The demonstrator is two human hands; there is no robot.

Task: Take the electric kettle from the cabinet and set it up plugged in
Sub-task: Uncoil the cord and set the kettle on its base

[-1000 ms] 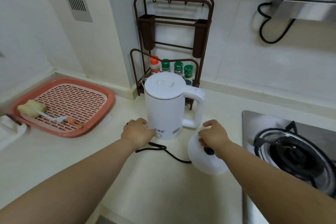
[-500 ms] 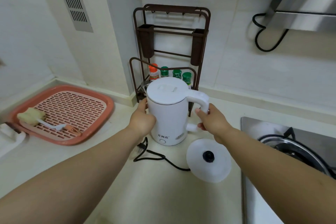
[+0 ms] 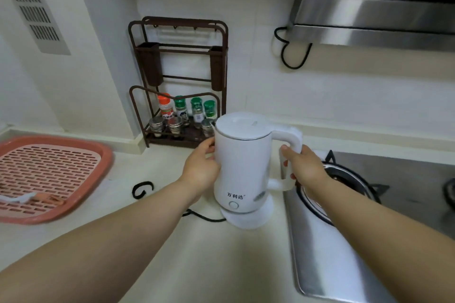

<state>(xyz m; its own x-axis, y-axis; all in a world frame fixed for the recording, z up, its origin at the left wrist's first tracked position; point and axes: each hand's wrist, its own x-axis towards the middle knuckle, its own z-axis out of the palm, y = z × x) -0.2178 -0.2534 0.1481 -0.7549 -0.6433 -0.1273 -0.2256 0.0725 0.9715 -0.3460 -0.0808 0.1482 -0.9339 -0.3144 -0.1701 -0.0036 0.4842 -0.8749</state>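
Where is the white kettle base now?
In the head view, the kettle base lies on the counter near centre, directly under the kettle, just left of the gas stove, its black cord running left.

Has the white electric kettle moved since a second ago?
Yes. The white electric kettle has shifted right, away from the brown spice rack, onto its round white base beside the stove.

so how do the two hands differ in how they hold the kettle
The right hand curls round the handle of the kettle; the left hand lies against the body's opposite side. The right hand's fingers wrap out of sight behind the handle; the left hand's thumb rests near the lid. Both touch the kettle's upper half.
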